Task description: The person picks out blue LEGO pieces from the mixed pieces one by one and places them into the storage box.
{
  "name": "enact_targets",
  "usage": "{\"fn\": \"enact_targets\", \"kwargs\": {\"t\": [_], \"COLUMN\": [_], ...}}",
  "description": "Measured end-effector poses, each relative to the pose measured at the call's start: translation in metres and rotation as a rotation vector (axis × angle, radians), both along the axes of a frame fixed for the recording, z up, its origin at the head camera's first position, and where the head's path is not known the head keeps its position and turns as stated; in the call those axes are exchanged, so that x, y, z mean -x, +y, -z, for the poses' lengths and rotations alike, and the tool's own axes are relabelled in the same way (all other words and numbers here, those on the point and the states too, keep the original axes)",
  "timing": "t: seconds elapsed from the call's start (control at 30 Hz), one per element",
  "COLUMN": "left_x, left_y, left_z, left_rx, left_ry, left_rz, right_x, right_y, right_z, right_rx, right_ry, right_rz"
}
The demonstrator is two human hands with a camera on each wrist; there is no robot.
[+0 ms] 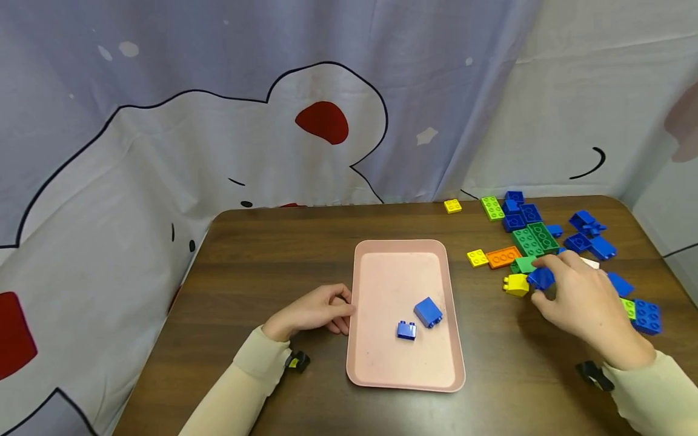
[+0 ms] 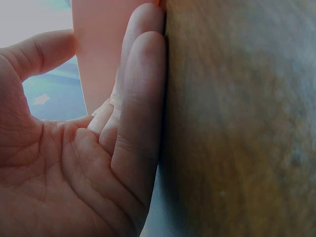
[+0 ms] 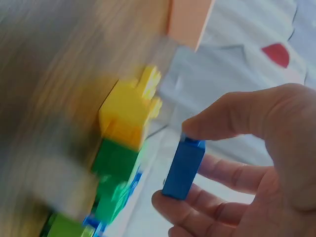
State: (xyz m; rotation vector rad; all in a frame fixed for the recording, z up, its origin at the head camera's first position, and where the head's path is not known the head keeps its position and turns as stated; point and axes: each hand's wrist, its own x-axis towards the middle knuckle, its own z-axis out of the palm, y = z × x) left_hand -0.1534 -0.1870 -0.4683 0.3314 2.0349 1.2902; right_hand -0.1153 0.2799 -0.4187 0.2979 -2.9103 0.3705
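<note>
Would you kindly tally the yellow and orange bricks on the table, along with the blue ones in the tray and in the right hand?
Yellow bricks: 3
Orange brick: 1
Blue bricks in the tray: 2
Blue brick in the right hand: 1
Total: 7

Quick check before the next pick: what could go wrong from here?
The blue block is pinched end to end by the right hand, so it might slip. The yellow block looks close by and could get knocked. The left hand is at the pink tray; a nudge might shift the loose blocks inside.
</note>
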Motion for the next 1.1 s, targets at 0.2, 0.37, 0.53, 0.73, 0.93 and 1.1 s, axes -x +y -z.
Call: {"fn": "enact_targets", "kwargs": {"t": [0.2, 0.37, 0.53, 0.73, 0.93, 1.1], "left_x": [0.001, 0.001, 0.002, 0.002, 0.004, 0.007], "left_y": [0.0, 0.0, 0.001, 0.002, 0.004, 0.009], "left_z": [0.0, 0.0, 0.0, 0.0, -0.001, -0.002], "left_rx": [-0.003, -0.007, -0.004, -0.014, -0.018, -0.032], "left_ry": [0.005, 0.008, 0.005, 0.008, 0.001, 0.05], "left_rz": [0.001, 0.007, 0.004, 0.001, -0.036, -0.1], "right_x": [-0.013, -0.023, -0.033, -0.039, -0.041, -0.042], "right_y": [-0.031, -0.055, -0.074, -0.09, -0.1, -0.108], "right_z": [-0.008, -0.012, -0.013, -0.008, 0.0, 0.007], "right_rx": [0.046, 0.067, 0.085, 0.084, 0.093, 0.125], "right_ry": [0.027, 0.015, -0.009, -0.023, -0.017, -0.04], "right_rz": [-0.121, -0.211, -0.283, -0.337, -0.395, -0.438]}}
